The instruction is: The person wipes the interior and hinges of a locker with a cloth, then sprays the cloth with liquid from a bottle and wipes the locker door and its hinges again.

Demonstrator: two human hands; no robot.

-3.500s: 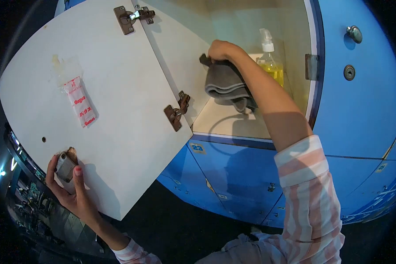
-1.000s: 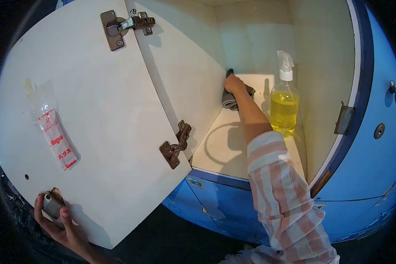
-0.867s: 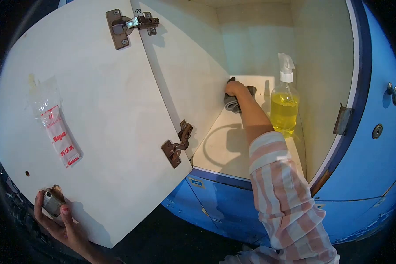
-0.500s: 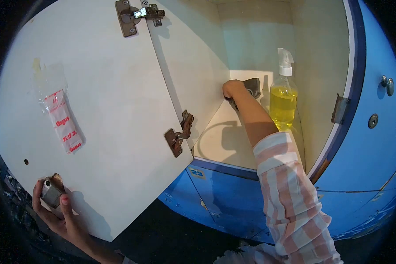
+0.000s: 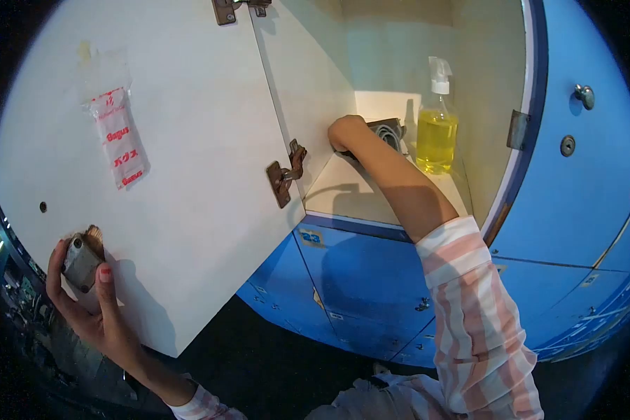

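My left hand (image 5: 94, 301) grips the outer edge of the white inner side of the locker door (image 5: 196, 126), thumb and fingers around the metal lock case (image 5: 84, 266). Deep in the open locker, my right hand (image 5: 346, 133) is closed at the left end of a grey folded cloth (image 5: 392, 133), whose layered folds show beside the wrist. Its fingertips are hidden behind the hand. Right of the cloth stands an upright clear spray bottle (image 5: 437, 136) with yellow liquid and a white spray head.
A packet with red print (image 5: 119, 140) is stuck to the door's inside. Hinges (image 5: 285, 175) join door and locker wall. To the right is a blue locker door with a knob (image 5: 584, 96) and a keyhole (image 5: 568, 145). More blue lockers (image 5: 357, 287) lie below.
The view has shifted, so the locker sits higher in it. My right hand has drawn slightly toward the locker's front left, and more of the grey cloth's folds show. My left hand stays on the door.
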